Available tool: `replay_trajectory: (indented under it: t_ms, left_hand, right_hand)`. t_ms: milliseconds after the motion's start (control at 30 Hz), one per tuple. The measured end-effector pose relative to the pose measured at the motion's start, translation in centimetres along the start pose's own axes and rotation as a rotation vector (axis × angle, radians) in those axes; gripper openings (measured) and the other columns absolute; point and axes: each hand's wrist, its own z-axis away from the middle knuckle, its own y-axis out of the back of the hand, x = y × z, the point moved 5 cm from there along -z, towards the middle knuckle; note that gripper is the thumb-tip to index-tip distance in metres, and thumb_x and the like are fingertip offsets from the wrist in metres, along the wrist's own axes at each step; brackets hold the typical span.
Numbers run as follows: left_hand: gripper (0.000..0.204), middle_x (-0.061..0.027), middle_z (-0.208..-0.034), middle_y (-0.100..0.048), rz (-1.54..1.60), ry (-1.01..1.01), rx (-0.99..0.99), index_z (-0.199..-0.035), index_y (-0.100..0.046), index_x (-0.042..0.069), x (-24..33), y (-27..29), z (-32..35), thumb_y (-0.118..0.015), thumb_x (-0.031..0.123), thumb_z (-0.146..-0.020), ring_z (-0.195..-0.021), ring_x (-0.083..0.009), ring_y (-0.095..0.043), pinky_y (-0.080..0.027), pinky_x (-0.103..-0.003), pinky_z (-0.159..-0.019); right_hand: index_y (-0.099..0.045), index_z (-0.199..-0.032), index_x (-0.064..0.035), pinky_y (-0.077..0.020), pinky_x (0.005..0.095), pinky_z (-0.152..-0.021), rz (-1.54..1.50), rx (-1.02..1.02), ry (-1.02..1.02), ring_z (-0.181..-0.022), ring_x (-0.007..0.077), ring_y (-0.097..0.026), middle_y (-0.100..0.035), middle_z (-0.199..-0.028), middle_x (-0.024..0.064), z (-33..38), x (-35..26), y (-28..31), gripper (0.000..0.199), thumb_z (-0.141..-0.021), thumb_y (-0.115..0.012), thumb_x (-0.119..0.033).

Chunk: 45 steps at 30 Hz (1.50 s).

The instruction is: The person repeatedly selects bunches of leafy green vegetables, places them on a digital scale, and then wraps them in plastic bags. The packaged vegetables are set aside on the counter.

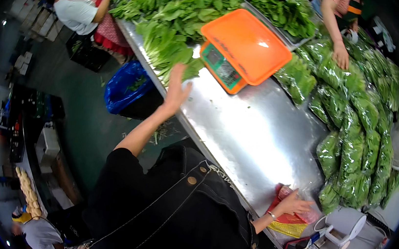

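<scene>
- One left hand point(176, 90) was raised with fingers spread, gripping nothing, just short of the loose leafy greens point(173, 8) heaped on the steel table point(253, 126).
- One right hand point(293, 204) rested, loosely curled, on clear plastic bags point(300, 192) at the table's near edge; its grip could not be determined.
- One orange scale point(242, 48) stood beside the greens.
- Bagged greens point(356, 127) overlapped too densely to count.

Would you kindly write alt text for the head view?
A person's left hand reaches open toward loose leafy greens on a steel table, while the right hand rests on plastic bags near an orange scale.
</scene>
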Motion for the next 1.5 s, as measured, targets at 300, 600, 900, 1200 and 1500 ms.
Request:
replay_trajectory:
  t_ms: [300, 600, 900, 1200, 1500]
  left_hand:
    - [0.102, -0.0319, -0.125, -0.044, 0.016, 0.545, 0.069, -0.128, -0.027, -0.017, -31.6, 6.3, -7.0, -0.079, 0.042, -0.063, -0.119, -0.0397, -0.043, -0.036, -0.04, -0.099]
    - [0.067, -0.0162, -0.107, -0.058, 0.237, 0.673, -0.287, -0.116, -0.045, -0.009, -38.0, 1.1, -13.3, -0.08, 0.024, -0.069, -0.097, -0.0228, -0.057, -0.046, -0.034, -0.081]
    - [0.083, -0.0184, -0.123, -0.051, 0.487, 0.646, -0.829, -0.132, -0.037, -0.002, -30.6, 4.6, -14.9, -0.074, 0.039, -0.071, -0.111, -0.0265, -0.05, -0.038, -0.038, -0.093]
    - [0.11, -0.0296, -0.124, -0.042, 0.454, 0.362, -0.781, -0.125, -0.012, -0.016, -27.5, 2.1, -14.7, -0.086, 0.034, -0.06, -0.118, -0.03, -0.044, -0.039, -0.035, -0.098]
    - [0.091, -0.024, -0.116, -0.046, 0.415, 0.272, -0.563, -0.118, -0.017, -0.009, -28.4, 0.0, -12.8, -0.084, 0.019, -0.064, -0.106, -0.0256, -0.051, -0.046, -0.033, -0.087]
  right_hand:
    - [-0.013, -0.144, 0.0011, -0.0238, 0.0378, -0.109, -0.83, 0.241, 0.52, -0.134, 0.0323, -0.028, -0.021, -0.147, 0.0221, 3.7, -9.4, 7.5, 0.08, -0.083, -0.059, -0.024]
    - [-0.041, -0.129, 0.0067, -0.0474, 0.0315, -0.08, -0.881, -1.306, 0.312, -0.096, 0.0239, -0.059, -0.058, -0.111, 0.0216, 32.6, -38.6, 4.5, 0.069, -0.081, -0.067, -0.036]
    - [-0.038, -0.123, 0.0085, -0.0485, 0.031, -0.078, -1.114, -1.395, 0.13, -0.09, 0.022, -0.06, -0.06, -0.102, 0.0165, 41.6, -49.6, 7.9, 0.069, -0.077, -0.072, -0.03]
    - [-0.057, -0.106, 0.0059, -0.0465, 0.0314, -0.08, -1.442, -1.329, 0.262, -0.094, 0.0191, -0.059, -0.062, -0.103, 0.0132, 43.4, -56.2, 8.2, 0.04, -0.08, -0.069, -0.022]
    - [-0.042, -0.121, 0.0044, -0.0457, 0.0311, -0.085, -1.384, -1.317, 0.245, -0.1, 0.0216, -0.057, -0.058, -0.112, 0.0156, 42.2, -55.7, 7.9, 0.063, -0.077, -0.073, -0.027]
